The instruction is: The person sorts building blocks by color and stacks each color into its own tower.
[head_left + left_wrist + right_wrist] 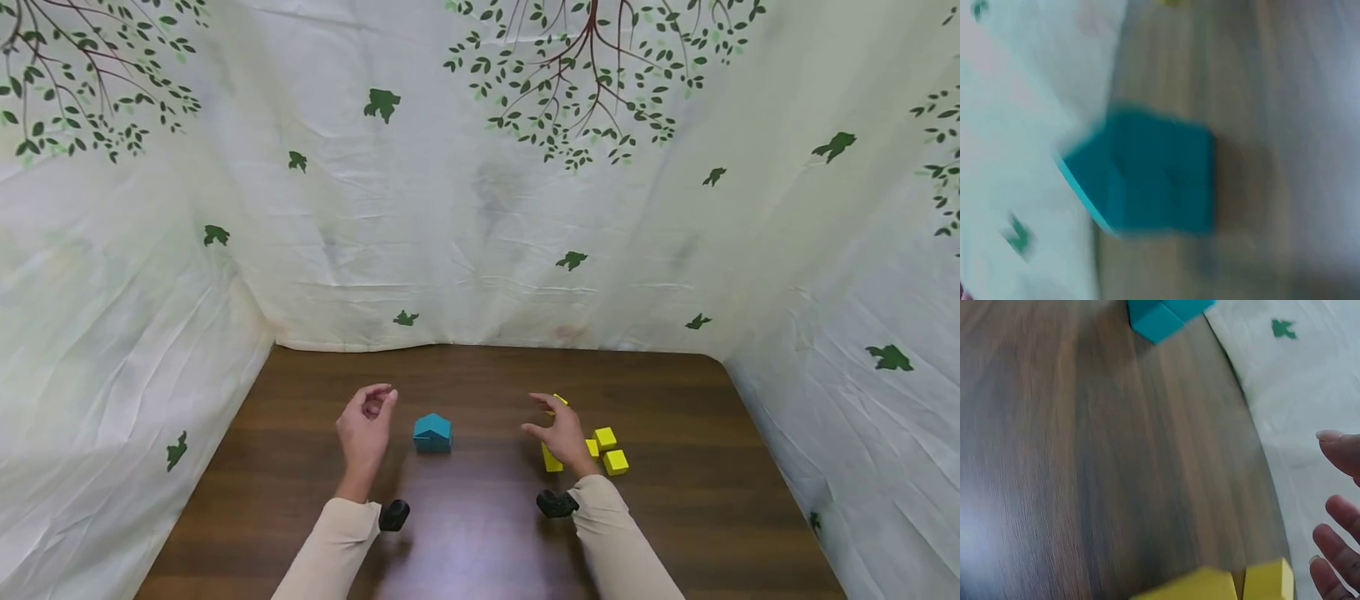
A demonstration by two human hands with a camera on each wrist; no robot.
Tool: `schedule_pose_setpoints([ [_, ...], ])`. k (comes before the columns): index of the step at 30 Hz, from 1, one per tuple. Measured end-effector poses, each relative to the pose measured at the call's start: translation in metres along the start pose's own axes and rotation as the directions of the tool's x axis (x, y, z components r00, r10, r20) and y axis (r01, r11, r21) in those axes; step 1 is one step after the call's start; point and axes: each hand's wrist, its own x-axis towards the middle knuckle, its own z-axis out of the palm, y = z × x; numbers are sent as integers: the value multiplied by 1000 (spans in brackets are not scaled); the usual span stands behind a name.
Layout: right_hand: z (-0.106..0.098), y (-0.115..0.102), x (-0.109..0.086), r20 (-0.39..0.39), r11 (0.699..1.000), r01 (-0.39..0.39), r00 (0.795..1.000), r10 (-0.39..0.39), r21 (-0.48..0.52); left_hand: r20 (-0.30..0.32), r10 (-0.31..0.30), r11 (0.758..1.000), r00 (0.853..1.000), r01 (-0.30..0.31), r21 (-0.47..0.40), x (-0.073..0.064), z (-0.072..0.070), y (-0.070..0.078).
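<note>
Blue blocks (432, 433) stood peaked, apparently finished (left-wrist view blurred), beside the loosely curled fingers of the empty left hand (365, 429), while yellow blocks (616, 462) lay unassembled near the right hand (562, 435), also empty, fingers spread.

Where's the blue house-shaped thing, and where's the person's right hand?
Blue house-shaped thing (432, 434), head view, around its visible middle.
Right hand (566, 435), head view, on the back of the hand.

I see the left arm (327, 546) and right arm (626, 542) stretched forward, left grip (367, 423) loosely curled, right grip (562, 433) with thumb (534, 431) and fingers (543, 399) parted.
</note>
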Motion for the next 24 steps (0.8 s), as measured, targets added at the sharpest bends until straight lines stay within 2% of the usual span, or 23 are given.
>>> schedule_pose_setpoints([
  [2,-8,5,-1,-17,1000,-16,1000,16,-2,-23,111,992,994,-112,-52,-4,13,19],
  [5,-19,11,-2,-39,998,-58,998,57,-7,-24,267,959,963,-268,-90,-14,35,43],
  [7,-27,14,-2,-54,998,-67,996,66,-16,1,331,938,943,-330,-104,-23,52,56],
  [9,-34,19,-1,-73,997,-70,995,68,-28,45,355,930,934,-348,-116,-32,71,66],
  [12,-45,27,2,-93,997,-54,994,49,-58,120,333,938,935,-315,-143,-47,102,74],
  [17,-54,37,5,-89,996,-53,995,46,-74,269,230,972,935,-206,-117,-66,150,68],
  [20,-55,44,8,-76,994,-63,996,56,-84,367,148,989,919,-141,-45,-72,170,61],
  [24,-53,51,16,-51,992,-76,996,71,-99,408,74,994,910,-101,46,-76,189,50],
])
